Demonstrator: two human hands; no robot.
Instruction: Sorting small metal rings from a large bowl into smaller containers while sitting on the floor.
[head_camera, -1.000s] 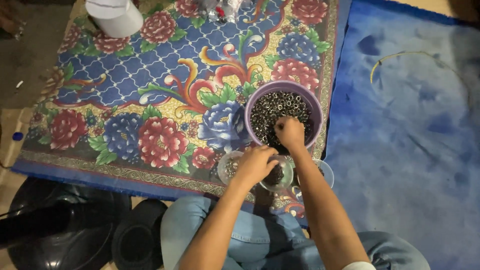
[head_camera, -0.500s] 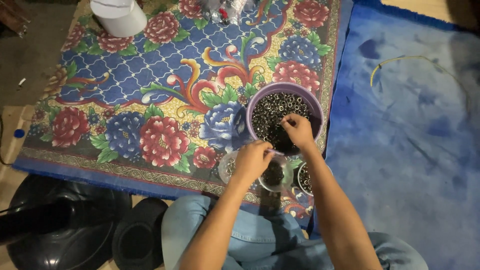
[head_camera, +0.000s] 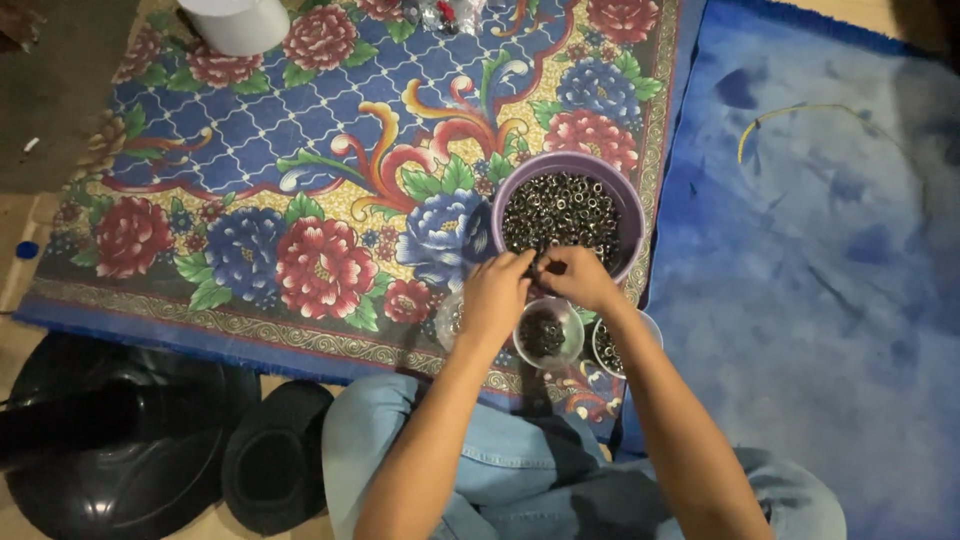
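A purple bowl (head_camera: 620, 205) full of small dark metal rings (head_camera: 562, 210) sits on a floral mat (head_camera: 300, 160). My left hand (head_camera: 495, 298) and my right hand (head_camera: 575, 278) meet at the bowl's near rim, fingertips pinched together on small rings. Just below them stands a small clear cup (head_camera: 546, 333) holding a few dark rings. A second small cup (head_camera: 612, 345) lies to its right, partly hidden by my right forearm. Another clear cup (head_camera: 447, 318) peeks out left of my left hand.
A white cylindrical container (head_camera: 238, 22) stands at the mat's far left. A blue cloth (head_camera: 820, 260) with a thin yellow cord (head_camera: 800, 115) covers the floor to the right. Black round objects (head_camera: 130, 440) lie near my left knee. Small items (head_camera: 445, 12) sit at the mat's far edge.
My right hand has drawn back from the middle of the bowl to its near rim. My left hand rose from the small cups to meet it.
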